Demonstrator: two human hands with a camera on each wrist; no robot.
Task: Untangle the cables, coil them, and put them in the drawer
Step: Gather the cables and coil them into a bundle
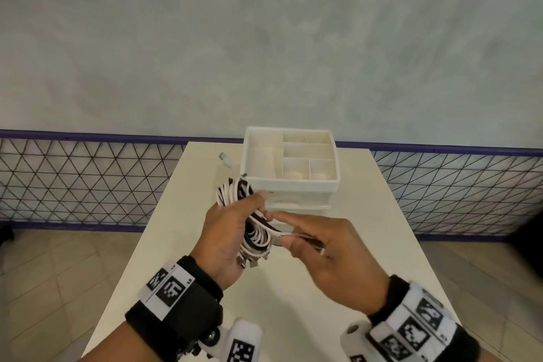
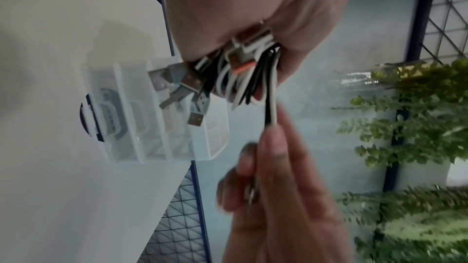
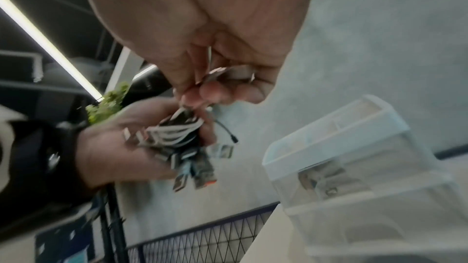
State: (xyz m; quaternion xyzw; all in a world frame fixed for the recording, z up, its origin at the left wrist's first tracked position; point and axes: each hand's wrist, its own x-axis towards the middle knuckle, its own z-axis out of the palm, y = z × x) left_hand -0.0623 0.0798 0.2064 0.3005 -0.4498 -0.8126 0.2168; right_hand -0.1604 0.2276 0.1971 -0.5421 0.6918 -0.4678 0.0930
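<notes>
My left hand [image 1: 232,232] grips a coiled bundle of white and black cables [image 1: 258,232] above the table, its USB plugs [image 2: 195,87] sticking out below the palm. My right hand [image 1: 311,247] pinches a white and a black strand [image 2: 269,111] drawn out of that bundle, with a metal plug [image 3: 228,74] tucked under its curled fingers. The bundle also shows in the right wrist view [image 3: 177,133]. The white translucent drawer unit [image 1: 289,173] stands just behind the hands, its drawers closed and its divided top tray open upward.
The white table [image 1: 367,244] carries a small pale green and white object [image 1: 225,159] left of the drawer unit. A mesh fence with a purple rail [image 1: 88,182] runs behind the table. Green plants [image 2: 410,127] hang to one side.
</notes>
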